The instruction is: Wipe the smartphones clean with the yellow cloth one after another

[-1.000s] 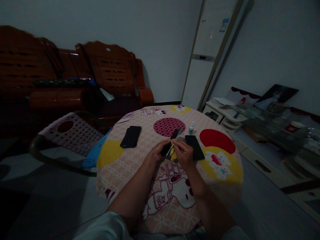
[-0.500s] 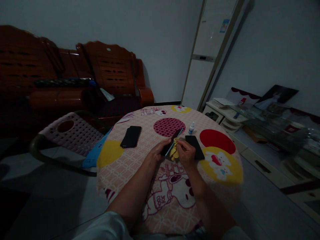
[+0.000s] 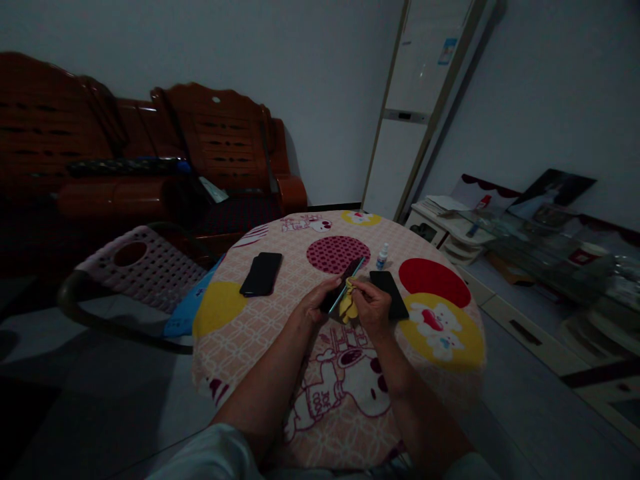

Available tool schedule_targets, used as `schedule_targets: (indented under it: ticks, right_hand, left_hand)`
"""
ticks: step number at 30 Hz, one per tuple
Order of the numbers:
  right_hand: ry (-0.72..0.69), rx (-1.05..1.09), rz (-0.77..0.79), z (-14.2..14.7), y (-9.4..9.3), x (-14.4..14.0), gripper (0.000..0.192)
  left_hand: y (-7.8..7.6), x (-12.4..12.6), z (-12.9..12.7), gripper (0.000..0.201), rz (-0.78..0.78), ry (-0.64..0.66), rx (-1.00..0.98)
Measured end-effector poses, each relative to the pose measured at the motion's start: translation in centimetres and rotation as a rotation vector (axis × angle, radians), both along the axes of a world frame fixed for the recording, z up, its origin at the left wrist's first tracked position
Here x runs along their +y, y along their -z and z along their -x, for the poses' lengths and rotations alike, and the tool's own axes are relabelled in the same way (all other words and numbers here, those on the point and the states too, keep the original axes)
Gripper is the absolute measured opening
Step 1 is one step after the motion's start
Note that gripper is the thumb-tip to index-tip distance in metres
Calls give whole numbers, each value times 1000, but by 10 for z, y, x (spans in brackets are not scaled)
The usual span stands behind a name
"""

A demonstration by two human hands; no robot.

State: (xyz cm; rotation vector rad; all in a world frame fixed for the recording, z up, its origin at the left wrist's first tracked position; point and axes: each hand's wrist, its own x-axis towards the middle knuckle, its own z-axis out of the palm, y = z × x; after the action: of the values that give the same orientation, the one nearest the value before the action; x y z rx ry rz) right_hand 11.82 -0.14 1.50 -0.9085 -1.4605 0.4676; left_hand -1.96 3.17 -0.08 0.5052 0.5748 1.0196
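My left hand is closed around a phone tilted up on its side, its pale blue edge facing me. Pinched in the fingers of my right hand is a yellow cloth, which touches the phone's edge and hangs down in folds. A black phone-like slab lies flat just right of my right hand. Behind it a small white spray bottle with a blue label stands upright. To the left, dark phone-like slabs lie overlapping on the table.
A patterned cloth covers the round table. A woven chair with a blue item on it stands at the left, wooden seats behind. A tall white cabinet-like unit is at the back; a low cabinet runs along the right.
The yellow cloth has shifted slightly in my right fingers along the phone's edge. Both hands stay in nearly the same place.
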Motion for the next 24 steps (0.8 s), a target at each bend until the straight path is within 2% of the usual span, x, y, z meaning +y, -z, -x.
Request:
schedule_targets:
  ticks: [9,16,24]
  right_hand:
    - [73,2,-32,-2,-1,1,25]
    - [10,-5,5,1,2,-1,22]
    - [93,42,-22,-3,-1,1,25]
  left_hand:
    - [5,2,-1,24,-87,55,11]
    - [5,2,0,22,-74,16,-4]
    - [3,1,0,23,-54,68,-15]
